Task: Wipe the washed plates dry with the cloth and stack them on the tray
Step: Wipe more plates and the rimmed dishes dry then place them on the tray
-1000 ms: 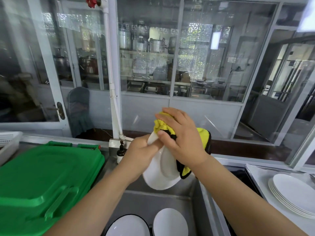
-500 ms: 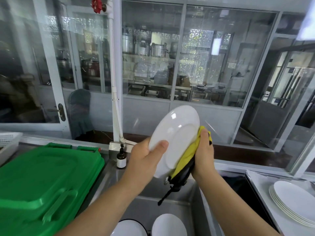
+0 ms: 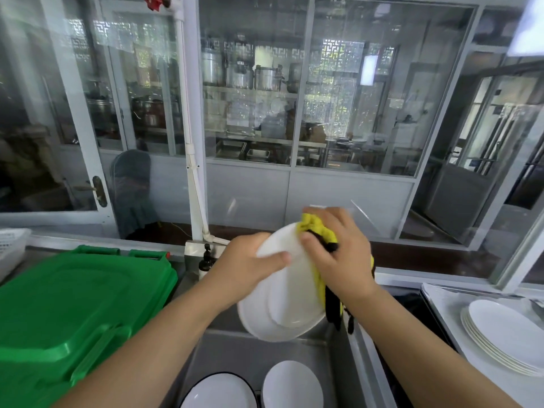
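Left hand: the left hand grips the white plate at its upper left rim, thumb lying across the near face, fingers hidden behind it.
Plate: held up in the air above the sink, tilted, near face turned towards the camera, lower edge hanging down over the basin.
Right hand: the right hand presses the yellow cloth onto the plate's upper right part, fingers curled over the bunched fabric and clamped on it.
Cloth: yellow with a black side, wedged between the right palm and the plate; a tail of it dangles below the right wrist, just beside the plate's right edge.
Hands to each other: close together, the left thumb almost meeting the right thumb on the plate's face.
In the sink: a black-rimmed dish and a second white plate lie side by side at the bottom, directly below the held one.
Stack: a pile of white plates sits on the tray at the right, well apart from both hands.
Left side: a green plastic bin lid fills the table beside the sink.
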Demonstrator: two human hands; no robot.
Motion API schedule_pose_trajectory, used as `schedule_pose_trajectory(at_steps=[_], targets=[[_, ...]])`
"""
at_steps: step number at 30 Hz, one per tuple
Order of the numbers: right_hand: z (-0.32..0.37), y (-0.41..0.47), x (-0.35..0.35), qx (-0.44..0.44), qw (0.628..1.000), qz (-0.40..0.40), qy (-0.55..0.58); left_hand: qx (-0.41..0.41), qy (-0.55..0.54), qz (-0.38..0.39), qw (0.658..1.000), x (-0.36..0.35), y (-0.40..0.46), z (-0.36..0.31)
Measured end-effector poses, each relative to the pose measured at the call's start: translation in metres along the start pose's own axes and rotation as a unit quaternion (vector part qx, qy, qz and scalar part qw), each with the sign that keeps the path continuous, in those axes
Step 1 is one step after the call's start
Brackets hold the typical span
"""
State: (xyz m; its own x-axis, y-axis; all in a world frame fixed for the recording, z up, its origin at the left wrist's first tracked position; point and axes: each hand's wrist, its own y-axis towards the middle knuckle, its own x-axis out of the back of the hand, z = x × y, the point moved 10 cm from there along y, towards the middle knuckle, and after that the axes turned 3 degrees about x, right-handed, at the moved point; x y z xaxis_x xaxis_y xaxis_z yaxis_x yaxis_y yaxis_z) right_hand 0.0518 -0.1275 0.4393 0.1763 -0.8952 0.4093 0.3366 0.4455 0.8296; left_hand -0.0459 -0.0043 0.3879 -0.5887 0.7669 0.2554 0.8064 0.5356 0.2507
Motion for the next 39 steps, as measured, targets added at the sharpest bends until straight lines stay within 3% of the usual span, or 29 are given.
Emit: schedule_pose_trajectory(at_steps=[3, 5, 7, 10, 14, 17, 18, 23, 25, 28, 31, 34, 37, 39], targets=[[0.04, 0.011, -0.013, 0.154, 0.986, 0.028, -0.063, -0.025, 0.034, 0.006, 0.999, -0.01, 0.0, -0.01], [0.041, 0.017, -0.01, 0.156, 0.987, 0.019, -0.045, -0.037, 0.029, -0.009, 0.999, -0.007, -0.002, -0.017], [0.025, 0.02, -0.001, 0.09, 0.996, -0.008, 0.015, -0.04, 0.022, -0.027, 0.999, -0.001, -0.006, -0.022], [-0.017, 0.013, 0.007, -0.095, 0.98, -0.07, 0.157, -0.058, -0.003, -0.056, 0.997, 0.007, -0.013, -0.031], [-0.064, -0.023, -0.002, -0.314, 0.891, -0.163, 0.284, -0.088, -0.036, -0.111, 0.989, 0.015, -0.025, -0.038], [-0.078, -0.045, -0.015, -0.405, 0.823, -0.201, 0.343, -0.105, -0.078, -0.127, 0.983, 0.013, -0.03, -0.036], [-0.081, -0.046, -0.013, -0.412, 0.817, -0.208, 0.345, -0.097, -0.088, -0.121, 0.984, 0.011, -0.03, -0.032], [-0.071, -0.027, 0.008, -0.324, 0.893, -0.156, 0.271, 0.03, -0.152, -0.007, 0.988, 0.007, -0.011, -0.004], [-0.056, -0.019, 0.009, -0.265, 0.934, -0.106, 0.214, 0.033, -0.106, 0.024, 0.994, 0.006, -0.007, -0.005], [-0.03, -0.009, 0.018, -0.155, 0.982, -0.076, 0.079, 0.025, -0.102, 0.011, 0.994, 0.007, -0.007, -0.005], [0.016, 0.006, 0.016, 0.016, 0.998, -0.039, -0.041, 0.013, -0.069, 0.01, 0.998, 0.0, -0.008, -0.007], [0.052, 0.014, 0.001, 0.152, 0.984, 0.014, -0.088, 0.006, -0.037, 0.004, 0.999, -0.005, -0.008, -0.011], [0.048, 0.023, 0.004, 0.138, 0.988, 0.029, -0.065, 0.0, -0.097, 0.0, 0.995, -0.001, -0.01, -0.014], [0.025, 0.023, 0.011, 0.058, 0.998, 0.018, -0.009, 0.015, -0.144, -0.022, 0.989, 0.01, -0.011, -0.012]])
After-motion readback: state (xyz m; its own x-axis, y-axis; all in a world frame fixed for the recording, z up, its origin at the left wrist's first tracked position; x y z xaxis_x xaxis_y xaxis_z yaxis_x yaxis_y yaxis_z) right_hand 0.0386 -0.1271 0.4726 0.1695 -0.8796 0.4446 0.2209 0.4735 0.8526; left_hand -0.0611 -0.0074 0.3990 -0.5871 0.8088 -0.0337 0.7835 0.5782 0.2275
